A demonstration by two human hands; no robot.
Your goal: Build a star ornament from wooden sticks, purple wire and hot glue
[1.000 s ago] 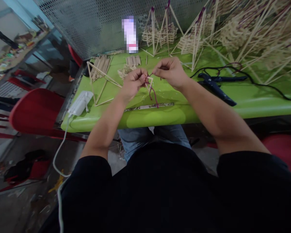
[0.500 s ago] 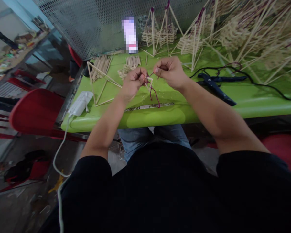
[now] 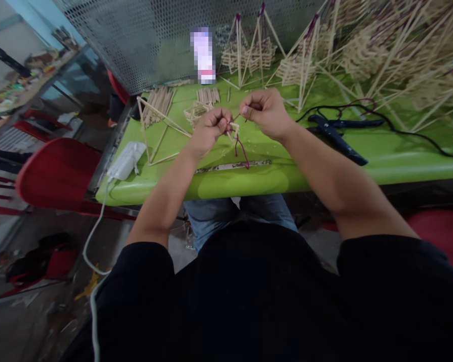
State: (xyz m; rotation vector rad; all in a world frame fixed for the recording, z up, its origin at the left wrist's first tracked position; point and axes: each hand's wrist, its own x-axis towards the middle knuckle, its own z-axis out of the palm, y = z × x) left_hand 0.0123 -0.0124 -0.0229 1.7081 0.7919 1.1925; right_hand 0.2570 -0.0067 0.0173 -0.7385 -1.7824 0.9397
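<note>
Both hands are up over the near part of the green table (image 3: 324,166), working close together on a tiny stick piece (image 3: 233,130). The left hand (image 3: 208,129) is curled shut around that little stick piece, pinching it between thumb and fingers, and the right hand (image 3: 266,113) is closed too, pinching one end of a dark red thread (image 3: 241,148) that runs from the piece and dangles down in a loop toward the tabletop. The hands sit just beside each other, nearly touching, with the piece between them and held off the table. Right below them there's a long flat strip (image 3: 232,165) lying along the table edge. Off to the left is a triangle stick frame (image 3: 156,128) and a white adapter (image 3: 125,160) with its cable hanging off the edge. To the right lies a dark glue gun (image 3: 334,138), and the back of the table is crowded with finished stick pyramids (image 3: 298,55).
</note>
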